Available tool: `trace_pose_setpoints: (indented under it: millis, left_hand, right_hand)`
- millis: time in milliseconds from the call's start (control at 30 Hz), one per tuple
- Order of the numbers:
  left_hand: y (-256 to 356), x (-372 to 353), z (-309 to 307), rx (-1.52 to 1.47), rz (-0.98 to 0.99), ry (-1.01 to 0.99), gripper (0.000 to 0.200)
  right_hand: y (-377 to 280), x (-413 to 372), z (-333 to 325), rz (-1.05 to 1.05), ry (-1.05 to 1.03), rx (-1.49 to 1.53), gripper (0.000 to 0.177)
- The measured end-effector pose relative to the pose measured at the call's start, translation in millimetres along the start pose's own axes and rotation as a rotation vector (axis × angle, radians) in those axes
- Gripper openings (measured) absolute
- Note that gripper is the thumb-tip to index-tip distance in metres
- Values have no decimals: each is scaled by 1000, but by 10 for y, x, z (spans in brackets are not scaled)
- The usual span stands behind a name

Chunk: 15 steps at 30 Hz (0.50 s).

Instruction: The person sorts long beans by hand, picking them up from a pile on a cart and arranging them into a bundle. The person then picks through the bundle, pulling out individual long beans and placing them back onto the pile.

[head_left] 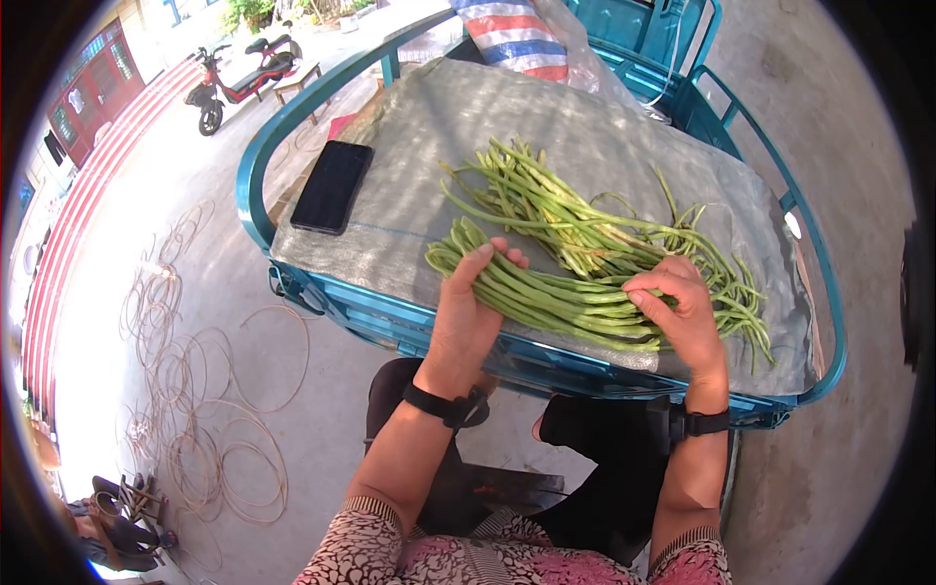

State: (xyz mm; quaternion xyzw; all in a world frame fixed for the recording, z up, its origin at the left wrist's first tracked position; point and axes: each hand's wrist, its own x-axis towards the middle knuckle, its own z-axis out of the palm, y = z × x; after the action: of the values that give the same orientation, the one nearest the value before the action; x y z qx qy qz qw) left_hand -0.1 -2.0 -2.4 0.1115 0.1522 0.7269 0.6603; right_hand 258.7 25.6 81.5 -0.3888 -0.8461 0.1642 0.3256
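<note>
A bundle of long green beans (561,304) lies across the near edge of a grey woven sheet (409,136). My left hand (470,292) is wrapped round the bundle near its left end, thumb on top. Farther right, my right hand (682,310) pinches at the beans with thumb and forefinger; the exact beans between the fingertips are partly hidden. Behind the bundle lies a looser pile of long beans (546,200), some yellowish, with thin ends trailing right past my right hand.
The sheet covers the bed of a blue cargo cart with a tubular rail (255,185). A black phone (332,187) rests on the sheet's left side. A striped bag (512,39) sits at the back. Coiled wire (185,390) lies on the ground, left; a red scooter (244,83) stands beyond.
</note>
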Motion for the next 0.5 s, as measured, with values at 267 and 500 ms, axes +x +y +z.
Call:
trace_pose_setpoints:
  millis: [267,500]
  left_hand:
    - [-19,5,39,-8,66,-15,25]
    - [-11,7,64,-31,50,8,21]
  right_hand:
    - [-20,-24,-184,-19,34,-418,16]
    - [355,-102,-291,140,809,-462,19]
